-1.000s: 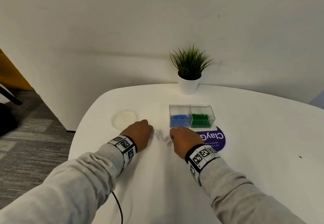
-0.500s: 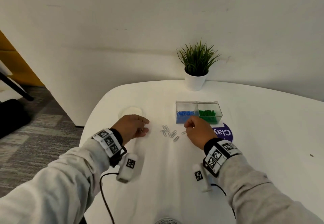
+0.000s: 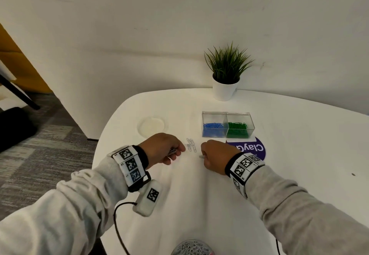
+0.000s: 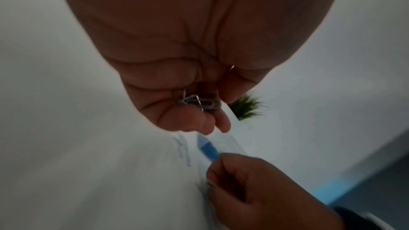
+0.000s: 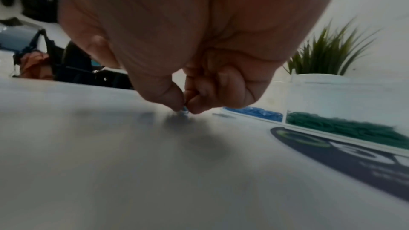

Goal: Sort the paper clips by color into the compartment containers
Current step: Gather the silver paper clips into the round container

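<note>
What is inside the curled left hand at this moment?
The left hand holds a few silver paper clips in its curled fingers. How many exactly is hidden by the fingers.

Counter [image 3: 299,155] white. Box [image 3: 227,113] clear; left compartment blue clips [image 3: 213,129], right compartment green clips [image 3: 237,130]. Loose clips [image 3: 191,145] at frame centre silver. Sticker [image 3: 253,149] purple, white lettering. Plant [image 3: 227,63] green, pot [image 3: 224,91] white. Wristbands [image 3: 129,165] white with black square-code patterns. Sleeves [image 3: 60,214] light grey. Wall [image 3: 179,15] off-white. Floor [image 3: 30,165], left of frame, mottled grey. Panel [image 3: 22,61], upper left, yellow.
</note>
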`<control>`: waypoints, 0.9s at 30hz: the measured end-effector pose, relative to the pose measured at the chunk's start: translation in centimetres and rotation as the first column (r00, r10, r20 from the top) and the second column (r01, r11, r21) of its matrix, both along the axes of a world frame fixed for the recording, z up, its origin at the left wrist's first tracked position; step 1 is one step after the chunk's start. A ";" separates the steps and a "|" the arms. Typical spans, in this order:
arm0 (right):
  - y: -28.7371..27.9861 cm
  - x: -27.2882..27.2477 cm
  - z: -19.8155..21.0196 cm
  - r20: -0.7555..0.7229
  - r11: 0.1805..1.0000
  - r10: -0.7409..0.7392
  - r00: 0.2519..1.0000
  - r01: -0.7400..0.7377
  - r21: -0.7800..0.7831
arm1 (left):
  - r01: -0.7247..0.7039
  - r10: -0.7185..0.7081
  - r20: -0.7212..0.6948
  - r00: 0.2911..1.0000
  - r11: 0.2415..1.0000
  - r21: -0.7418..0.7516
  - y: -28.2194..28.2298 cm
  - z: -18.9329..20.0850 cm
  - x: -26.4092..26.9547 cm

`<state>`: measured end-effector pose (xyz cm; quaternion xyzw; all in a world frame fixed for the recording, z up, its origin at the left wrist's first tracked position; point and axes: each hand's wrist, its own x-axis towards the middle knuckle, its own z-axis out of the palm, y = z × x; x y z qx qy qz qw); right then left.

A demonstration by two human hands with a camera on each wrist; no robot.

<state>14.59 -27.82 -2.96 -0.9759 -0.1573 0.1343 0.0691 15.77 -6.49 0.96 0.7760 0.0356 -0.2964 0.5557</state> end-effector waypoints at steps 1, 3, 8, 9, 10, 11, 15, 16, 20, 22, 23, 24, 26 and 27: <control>-0.1 -0.6 0.8 -0.012 0.999 -0.012 1.000 0.013 0.047 | 0.090 -0.090 0.024 0.996 0.996 0.028 0.0 0.5 -1.0; -0.3 -2.5 2.8 -0.020 0.987 -0.024 1.000 0.027 0.161 | 0.269 -0.276 0.059 0.959 0.958 0.099 0.5 1.4 -3.1; 1.5 -11.4 6.9 -0.063 0.942 0.193 0.979 -0.167 0.291 | 0.468 -0.511 0.090 0.855 0.834 0.292 2.8 3.0 -8.1; 2.1 -13.1 7.1 -0.068 0.932 0.251 0.966 -0.222 0.286 | 0.465 -0.514 0.092 0.853 0.829 0.311 3.2 3.2 -8.8; 2.7 -14.5 7.0 -0.068 0.925 0.297 0.953 -0.269 0.270 | 0.462 -0.512 0.090 0.854 0.826 0.323 3.5 3.4 -9.5; 3.1 -15.7 6.7 -0.063 0.919 0.329 0.942 -0.304 0.252 | 0.460 -0.510 0.082 0.856 0.824 0.331 3.7 3.6 -10.1; 3.5 -17.7 5.0 -0.074 0.918 0.342 0.937 -0.317 0.238 | 0.458 -0.513 0.082 0.854 0.818 0.349 3.7 3.8 -12.4; 3.2 -17.9 4.9 -0.083 0.919 0.327 0.941 -0.297 0.258 | 0.455 -0.518 0.102 0.849 0.816 0.358 3.6 3.7 -13.0; 2.1 -18.6 5.6 -0.102 0.913 0.225 0.969 -0.173 0.370 | 0.466 -0.558 0.143 0.817 0.787 0.404 3.5 3.1 -14.7; 1.9 -19.0 5.9 -0.175 0.894 0.161 0.971 -0.069 0.443 | 0.485 -0.631 0.205 0.748 0.731 0.480 3.1 2.9 -15.7; 1.8 -19.2 6.0 -0.199 0.879 0.133 0.971 -0.023 0.477 | 0.479 -0.678 0.266 0.685 0.694 0.537 2.8 2.9 -16.2; 1.8 -19.4 6.0 -0.212 0.863 0.100 0.972 0.021 0.505 | 0.460 -0.718 0.334 0.610 0.665 0.589 2.6 2.9 -16.8; 1.8 -19.5 6.0 -0.216 0.832 0.036 0.976 0.090 0.547 | 0.435 -0.758 0.430 0.490 0.640 0.633 2.2 2.4 -17.6; 1.8 -19.5 6.0 -0.216 0.817 0.010 0.976 0.117 0.565 | 0.435 -0.772 0.454 0.445 0.629 0.644 2.1 2.2 -18.0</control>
